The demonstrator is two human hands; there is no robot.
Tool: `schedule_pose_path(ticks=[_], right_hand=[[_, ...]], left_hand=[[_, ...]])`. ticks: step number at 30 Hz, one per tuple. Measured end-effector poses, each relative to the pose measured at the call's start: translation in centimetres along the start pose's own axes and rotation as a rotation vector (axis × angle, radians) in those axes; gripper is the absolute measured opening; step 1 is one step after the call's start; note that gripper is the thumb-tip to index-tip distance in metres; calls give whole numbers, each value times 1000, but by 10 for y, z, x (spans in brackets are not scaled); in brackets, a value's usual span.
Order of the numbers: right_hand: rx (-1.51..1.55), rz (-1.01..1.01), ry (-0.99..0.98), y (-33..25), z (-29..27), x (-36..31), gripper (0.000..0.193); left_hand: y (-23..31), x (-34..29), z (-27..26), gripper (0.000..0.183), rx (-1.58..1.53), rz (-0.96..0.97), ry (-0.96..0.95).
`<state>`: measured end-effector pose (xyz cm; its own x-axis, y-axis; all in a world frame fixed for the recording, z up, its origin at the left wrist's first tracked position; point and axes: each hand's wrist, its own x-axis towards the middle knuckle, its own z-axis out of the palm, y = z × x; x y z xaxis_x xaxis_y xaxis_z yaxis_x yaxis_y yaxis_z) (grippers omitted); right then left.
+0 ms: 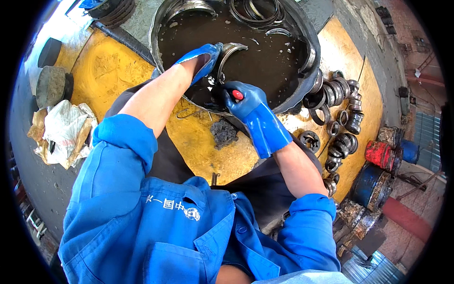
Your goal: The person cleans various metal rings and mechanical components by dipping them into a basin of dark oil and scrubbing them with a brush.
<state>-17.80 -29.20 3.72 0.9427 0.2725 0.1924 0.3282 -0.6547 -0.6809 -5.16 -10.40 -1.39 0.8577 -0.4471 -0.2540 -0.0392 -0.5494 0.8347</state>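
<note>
A round tub of dark liquid stands in front of me. My left hand, in a blue glove, is closed on a shiny metal ring at the tub's near side. The ring is tilted, and its lower part is hidden by the liquid and the glove. Just to the right, my right hand, gloved too, is wrapped round what looks like a brush with a red handle end. Its dark head points left, close to the ring, and is hard to make out against the liquid.
More metal rings lie in the tub's far part. Several loose rings stand in rows on the yellow board at the right. A dark clump lies before the tub. White plastic bags are at left, red and blue containers at right.
</note>
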Motion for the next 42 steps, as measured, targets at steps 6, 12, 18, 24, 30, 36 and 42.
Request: schedule_pose_path(ticks=[6, 12, 18, 24, 30, 36, 42], right_hand=[[449, 451, 136, 33, -28, 19, 19], [934, 786, 247, 50, -31, 51, 23], [1132, 991, 52, 70, -7, 55, 28], [500, 701, -82, 114, 15, 65, 29], [-182, 481, -342, 64, 1, 52, 39], [-508, 328, -529, 63, -3, 50, 31], [-724, 189, -577, 49, -12, 50, 30]], left_hand=[[7, -3, -3, 42, 310, 16, 110], [3, 0, -6, 40, 446, 28, 104], [6, 5, -6, 38, 108, 41, 60], [27, -2, -1, 37, -281, 14, -5], [50, -4, 15, 36, -445, -16, 4], [31, 8, 29, 39, -306, 72, 86], [30, 6, 25, 38, -320, -48, 78]])
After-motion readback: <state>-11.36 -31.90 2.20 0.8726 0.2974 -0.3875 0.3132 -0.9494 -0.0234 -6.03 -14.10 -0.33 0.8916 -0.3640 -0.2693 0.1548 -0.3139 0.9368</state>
